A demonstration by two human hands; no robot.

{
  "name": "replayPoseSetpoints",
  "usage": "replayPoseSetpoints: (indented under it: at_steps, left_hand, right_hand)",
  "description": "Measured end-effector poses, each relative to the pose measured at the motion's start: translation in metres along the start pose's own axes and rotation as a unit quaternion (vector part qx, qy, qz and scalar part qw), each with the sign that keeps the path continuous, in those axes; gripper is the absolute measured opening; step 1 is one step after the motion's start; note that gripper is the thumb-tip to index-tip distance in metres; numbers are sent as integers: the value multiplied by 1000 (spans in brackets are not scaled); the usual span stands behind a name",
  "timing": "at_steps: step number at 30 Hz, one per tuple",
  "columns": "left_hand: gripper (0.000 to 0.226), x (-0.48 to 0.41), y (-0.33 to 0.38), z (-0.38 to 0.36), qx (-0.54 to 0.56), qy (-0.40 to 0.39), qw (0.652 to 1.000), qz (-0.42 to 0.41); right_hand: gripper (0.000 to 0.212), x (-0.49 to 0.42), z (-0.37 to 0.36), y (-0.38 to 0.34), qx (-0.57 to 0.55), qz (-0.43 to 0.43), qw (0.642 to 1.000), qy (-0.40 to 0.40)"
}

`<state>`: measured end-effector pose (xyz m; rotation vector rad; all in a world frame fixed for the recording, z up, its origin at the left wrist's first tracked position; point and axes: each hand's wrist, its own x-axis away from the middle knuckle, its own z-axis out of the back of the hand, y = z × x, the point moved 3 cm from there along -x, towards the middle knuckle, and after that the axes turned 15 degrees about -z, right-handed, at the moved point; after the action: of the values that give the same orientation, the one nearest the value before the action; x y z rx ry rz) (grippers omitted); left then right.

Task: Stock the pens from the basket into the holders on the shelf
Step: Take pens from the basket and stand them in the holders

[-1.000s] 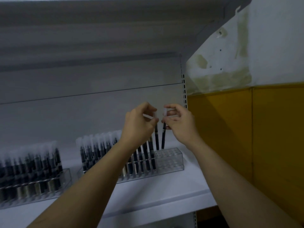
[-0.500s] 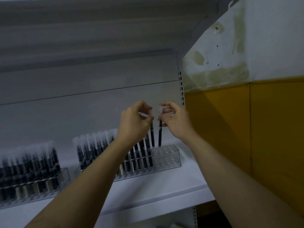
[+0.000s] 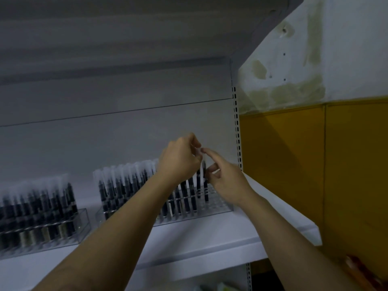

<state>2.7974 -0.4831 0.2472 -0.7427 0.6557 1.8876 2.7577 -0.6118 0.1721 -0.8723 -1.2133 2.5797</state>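
White shelf [image 3: 210, 238], two clear pen holders [image 3: 218, 207] [image 3: 83, 224] standing on it

free: holder [image 3: 220, 203] right-end slots | blocked: pens [image 3: 126, 181] leftward (packed) | overhead: upper shelf [image 3: 126, 38]
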Motion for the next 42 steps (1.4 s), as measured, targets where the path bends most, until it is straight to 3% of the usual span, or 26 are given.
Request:
replayPoseSetpoints:
  at_steps: [8,16,18,22,32,42]
  left_hand:
    - [18,-16,-15,2,-15,-117,990,80]
    - [8,-8,-10,9,-47,-125,990,36]
    - [23,-5,-7,14,-68,-136,988,26]
    - [39,10,6,33,-110,-106,988,-22]
    - [40,97,32,84,-136,-37,986,-91]
    - [47,228,22,106,-128,-50,989,-50]
  right_hand:
    - [71,-2,1,-4,62,-4,998,-32]
    - [81,6,1,-3,57,-29,997,-42]
    - [89,13,1,-7,62,-29,996,-48]
    - [84,28,12,-17,78,-26,996,-26]
    - [66,91,25,-68,128,-6,991,33]
    - [63,186,-52,-103,153,44,987,-23]
